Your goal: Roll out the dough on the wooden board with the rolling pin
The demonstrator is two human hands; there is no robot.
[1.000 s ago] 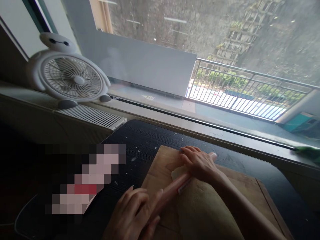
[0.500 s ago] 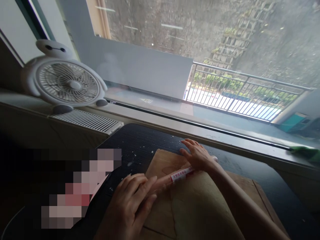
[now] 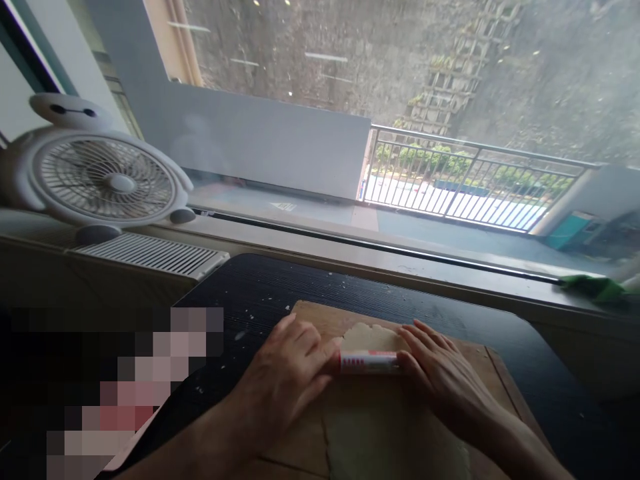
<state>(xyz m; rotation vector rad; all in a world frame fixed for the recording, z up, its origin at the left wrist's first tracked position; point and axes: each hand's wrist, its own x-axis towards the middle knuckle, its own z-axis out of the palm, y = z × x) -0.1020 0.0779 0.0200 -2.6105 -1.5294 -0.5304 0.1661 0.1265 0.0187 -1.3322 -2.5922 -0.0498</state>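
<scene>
A rolling pin (image 3: 370, 362) with a white and red label lies crosswise over a sheet of pale dough (image 3: 395, 427). My left hand (image 3: 295, 363) is curled over the pin's left end, thumb on the near side. Over the right end rests my right hand (image 3: 440, 363), fingers reaching across it and thumb against the label. Both pin ends are hidden under my hands. The dough spreads on a wooden board (image 3: 316, 312), and its ragged far edge shows beyond the pin.
The board sits on a dark table (image 3: 260, 280) flecked with white bits. A white fan (image 3: 120, 180) stands at the left by the window, above a slatted grille (image 3: 160, 253). Green cloth (image 3: 595, 288) lies on the sill at right. A blurred patch covers the lower left.
The pin has turned from slanted to nearly level across the dough. My left hand has moved up and away; my right has shifted right and nearer. The view has swung slightly right.
</scene>
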